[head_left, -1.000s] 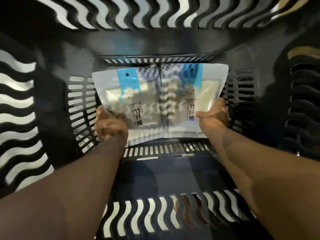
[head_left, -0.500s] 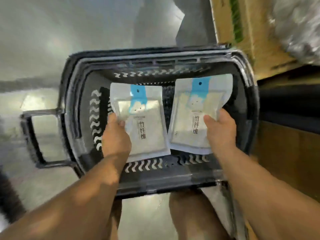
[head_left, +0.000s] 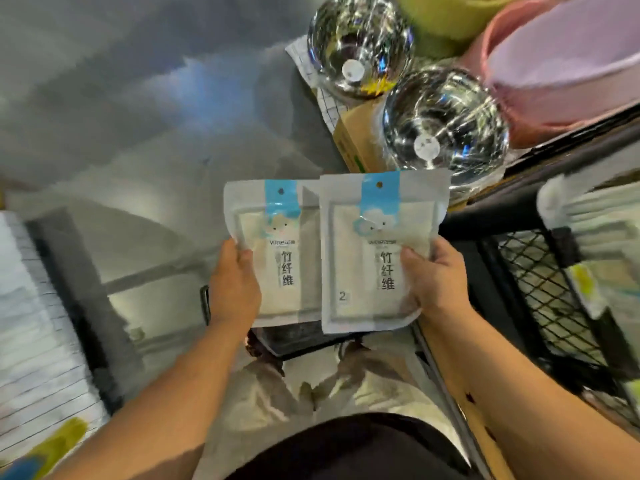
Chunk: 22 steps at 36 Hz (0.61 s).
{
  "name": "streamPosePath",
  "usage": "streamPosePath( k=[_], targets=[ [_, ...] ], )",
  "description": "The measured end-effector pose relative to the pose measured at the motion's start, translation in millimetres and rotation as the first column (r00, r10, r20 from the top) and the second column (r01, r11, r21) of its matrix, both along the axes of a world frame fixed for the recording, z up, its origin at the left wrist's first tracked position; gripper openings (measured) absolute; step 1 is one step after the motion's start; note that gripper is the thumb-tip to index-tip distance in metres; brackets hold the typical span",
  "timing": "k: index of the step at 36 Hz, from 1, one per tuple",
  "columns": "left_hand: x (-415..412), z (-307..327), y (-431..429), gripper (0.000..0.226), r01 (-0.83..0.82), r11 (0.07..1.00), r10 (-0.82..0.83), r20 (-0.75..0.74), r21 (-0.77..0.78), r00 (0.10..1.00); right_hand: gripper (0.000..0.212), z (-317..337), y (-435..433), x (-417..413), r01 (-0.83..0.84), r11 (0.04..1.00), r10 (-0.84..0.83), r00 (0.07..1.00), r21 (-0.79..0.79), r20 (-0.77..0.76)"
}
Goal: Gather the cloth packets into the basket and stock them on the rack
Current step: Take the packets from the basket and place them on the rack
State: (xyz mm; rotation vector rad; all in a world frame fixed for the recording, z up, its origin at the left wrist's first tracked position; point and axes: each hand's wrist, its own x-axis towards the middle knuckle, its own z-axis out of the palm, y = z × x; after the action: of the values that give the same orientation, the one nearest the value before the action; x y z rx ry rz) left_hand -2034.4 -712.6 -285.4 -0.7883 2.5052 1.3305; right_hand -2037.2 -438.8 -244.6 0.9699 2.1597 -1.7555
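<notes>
Two white cloth packets with blue top strips and black characters are held up side by side in front of me. My left hand grips the left packet by its lower left edge. My right hand grips the right packet by its lower right edge, and this packet overlaps the left one slightly. A dark piece of the basket shows just below the packets. The black wire rack stands to the right, close to my right hand.
Two shiny steel bowls sit on a cardboard box at the upper right, beside a pink basin. White packets lie on the rack. Grey floor spreads to the left, shelving with white goods at far left.
Both hands have lifted the two packets up out of the basket. My view has swung up and right toward the rack, and the basket has dropped almost out of sight.
</notes>
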Motion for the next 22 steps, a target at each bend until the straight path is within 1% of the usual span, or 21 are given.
streamPosePath(
  k=[2,4,8,11,14,17,22],
  targets=[
    [-4.9,33.6,-1.4,0.008,0.050,0.999,-0.049,-0.068,0.008,0.996,0.025,25.5,-9.1,4.4,0.025,0.999,-0.025,1.000,-0.036,-0.004],
    [-10.2,67.6,-2.1,0.010,0.076,0.997,-0.072,-0.151,0.017,0.986,0.022,50.6,-15.1,9.2,0.044,0.994,-0.050,0.997,-0.099,-0.055],
    [-19.8,122.5,-4.6,0.009,0.096,0.995,-0.082,-0.284,0.036,0.955,0.029,96.2,-21.7,19.3,0.077,0.984,-0.101,0.984,-0.158,-0.149],
    [-25.7,152.2,-2.2,0.008,0.164,0.985,-0.136,-0.358,0.049,0.924,0.027,125.0,-23.6,24.7,0.107,0.982,-0.135,0.975,-0.156,-0.177],
    [-33.4,176.8,7.2,0.005,0.273,0.959,-0.221,-0.408,0.075,0.886,0.025,146.7,-22.7,34.2,0.157,0.978,-0.181,0.964,-0.134,-0.193],
    [-41.4,186.7,22.3,0.005,0.385,0.918,-0.314,-0.424,0.091,0.849,0.025,160.4,-17.4,51.4,0.241,0.962,-0.264,0.941,-0.127,-0.210],
    [-48.5,199.3,65.6,0.010,0.567,0.809,-0.459,-0.437,0.154,0.774,0.023,171.2,-0.3,90.0,0.381,0.917,-0.399,0.890,-0.120,-0.220]
  ],
)
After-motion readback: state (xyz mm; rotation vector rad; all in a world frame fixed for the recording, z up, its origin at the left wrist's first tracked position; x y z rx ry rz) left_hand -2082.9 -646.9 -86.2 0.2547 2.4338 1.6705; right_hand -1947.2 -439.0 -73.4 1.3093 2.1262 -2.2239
